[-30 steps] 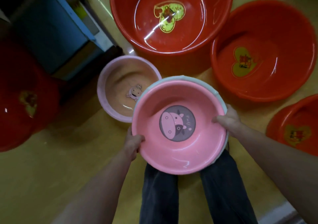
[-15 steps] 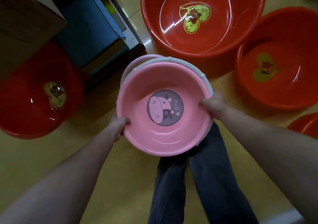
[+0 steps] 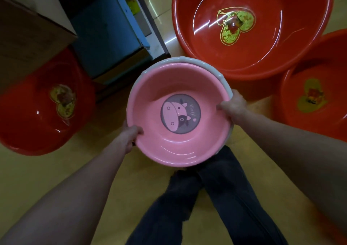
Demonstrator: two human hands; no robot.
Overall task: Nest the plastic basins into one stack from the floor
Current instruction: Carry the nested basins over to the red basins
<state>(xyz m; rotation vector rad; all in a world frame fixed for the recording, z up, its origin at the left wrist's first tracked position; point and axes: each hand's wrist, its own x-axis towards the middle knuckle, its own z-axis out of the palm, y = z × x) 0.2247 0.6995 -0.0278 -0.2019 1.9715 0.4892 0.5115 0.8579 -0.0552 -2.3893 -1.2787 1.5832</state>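
Observation:
A pink basin (image 3: 169, 147) with a cartoon cow print sits nested in a pale white-rimmed basin (image 3: 224, 81). My left hand (image 3: 129, 135) grips the stack's left rim and my right hand (image 3: 233, 104) grips its right rim. The small lilac basin from before is hidden under the stack. Three red basins with heart stickers stand on the floor: a large one (image 3: 249, 62) at the back right, one (image 3: 309, 124) at the right edge, one (image 3: 28, 128) at the left.
A blue box (image 3: 105, 38) and a brown cardboard box (image 3: 28, 36) stand at the back left. My dark-trousered legs (image 3: 187, 207) are below the stack. Yellow floor (image 3: 56, 169) shows between the basins.
The held pink stack moved left and forward over the small lilac basin, which is now fully covered. The view shifted, bringing the left red basin into sight.

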